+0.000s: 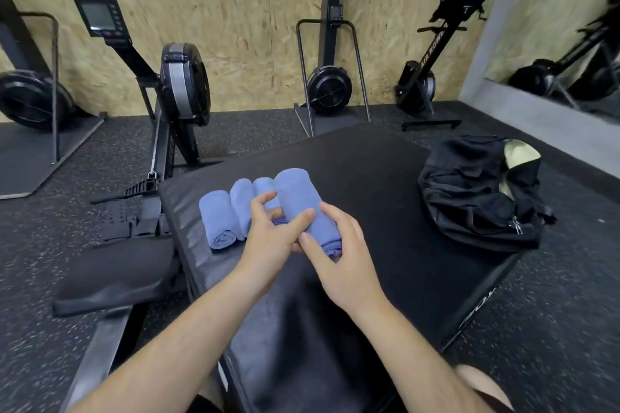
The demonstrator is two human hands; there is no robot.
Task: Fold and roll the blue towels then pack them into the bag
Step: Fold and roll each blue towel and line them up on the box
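towels: three rolled blue towels [219, 218] side by side on black padded worktop [369, 171], left of black duffel bag [476, 191] | fourth roll [297, 194] nearest the bag: left hand [271, 238] and right hand [339, 265] fingers curled around its near end | writing: "AIR ROWE", partly readable, on upright rower [436, 47] behind bag

White letters reading "AIR ROWE", the end hidden, run up the black beam of the upright rowing machine [432, 54] by the wall; a pale mark on the desk [483, 302] side is too blurred to read.

Four rolled towels [255, 208] lie left of the bag [476, 194] on the mat [369, 171].
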